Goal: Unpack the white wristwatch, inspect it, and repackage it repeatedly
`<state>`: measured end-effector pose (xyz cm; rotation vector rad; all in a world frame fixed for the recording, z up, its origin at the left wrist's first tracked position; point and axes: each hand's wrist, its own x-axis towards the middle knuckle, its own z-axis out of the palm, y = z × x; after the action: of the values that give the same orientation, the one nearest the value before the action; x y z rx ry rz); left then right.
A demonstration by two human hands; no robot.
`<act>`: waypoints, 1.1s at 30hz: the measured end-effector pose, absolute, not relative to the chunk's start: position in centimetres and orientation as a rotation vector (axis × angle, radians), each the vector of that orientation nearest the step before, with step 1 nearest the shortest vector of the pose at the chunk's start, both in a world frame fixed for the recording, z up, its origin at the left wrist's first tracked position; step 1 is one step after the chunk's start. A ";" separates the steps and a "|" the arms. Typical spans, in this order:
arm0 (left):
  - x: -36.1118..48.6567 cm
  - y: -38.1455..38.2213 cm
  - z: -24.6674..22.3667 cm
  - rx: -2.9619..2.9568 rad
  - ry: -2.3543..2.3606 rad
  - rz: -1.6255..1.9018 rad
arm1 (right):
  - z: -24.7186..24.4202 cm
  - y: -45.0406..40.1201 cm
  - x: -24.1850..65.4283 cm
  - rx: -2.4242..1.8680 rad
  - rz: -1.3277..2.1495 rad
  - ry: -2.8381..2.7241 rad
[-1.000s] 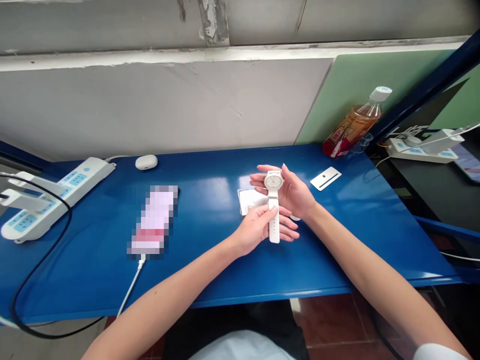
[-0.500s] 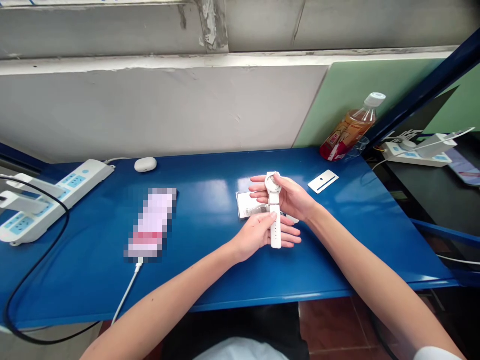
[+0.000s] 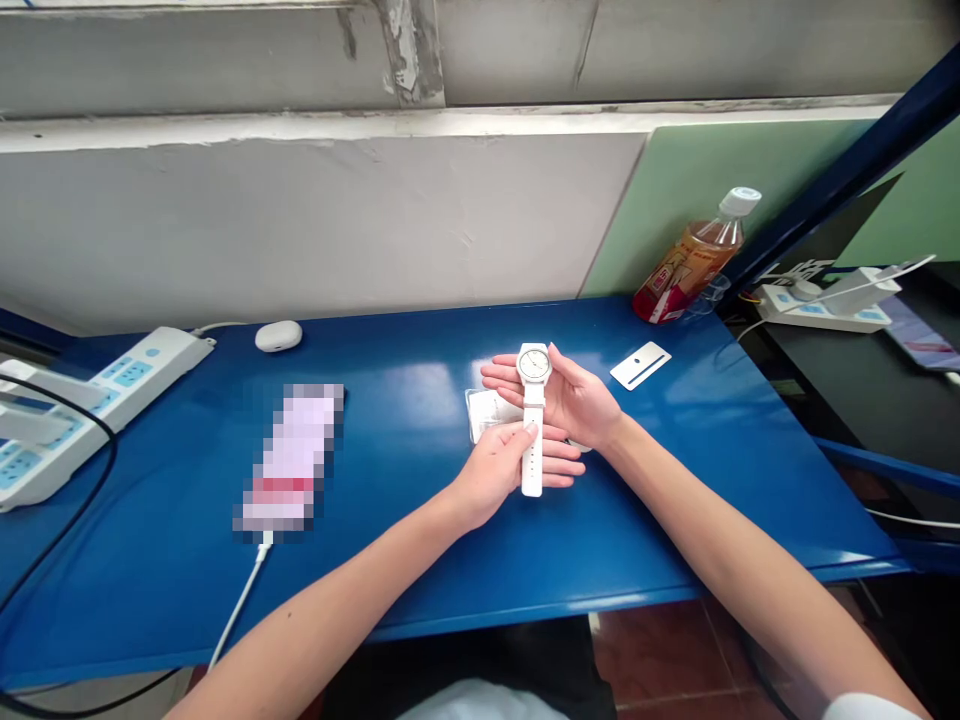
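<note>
A white wristwatch [image 3: 534,364] with a round dial lies face up, its perforated strap pointing toward me. The thumb of my left hand [image 3: 499,465] presses on the lower strap, with the other fingers stretched out beneath it. Palm up, my right hand [image 3: 581,398] supports the watch head, its fingers extended behind it and its thumb beside the dial. Under and behind my hands a white packet [image 3: 484,412] rests on the blue table [image 3: 405,540], partly covered. Another small pale item by my right wrist is mostly hidden.
On the left are a power strip [image 3: 142,375], a white earbud case [image 3: 278,336] and a blurred-out phone [image 3: 292,455] with a white cable [image 3: 241,598]. A white card [image 3: 640,366] and a leaning drink bottle [image 3: 694,260] are at the right.
My right thumb has moved off the watch face to its side, so the dial now shows. The whole view has shifted slightly, with hands and table items appearing further left.
</note>
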<state>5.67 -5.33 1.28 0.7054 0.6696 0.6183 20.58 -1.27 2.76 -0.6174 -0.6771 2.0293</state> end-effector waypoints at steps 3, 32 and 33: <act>5.6 -5.1 1.3 0.681 0.702 0.587 | 2.6 -1.2 20.5 -0.632 2.004 -0.710; 3.5 -3.4 2.2 0.400 0.394 0.422 | 2.7 -0.5 23.0 -0.552 2.034 -0.756; 3.5 -3.4 2.1 0.409 0.402 0.425 | 2.7 -0.6 22.9 -0.562 2.028 -0.762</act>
<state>3.55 -3.37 2.12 0.4093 0.4017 0.4246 22.86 -0.57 2.69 -0.5623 -0.7620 2.0283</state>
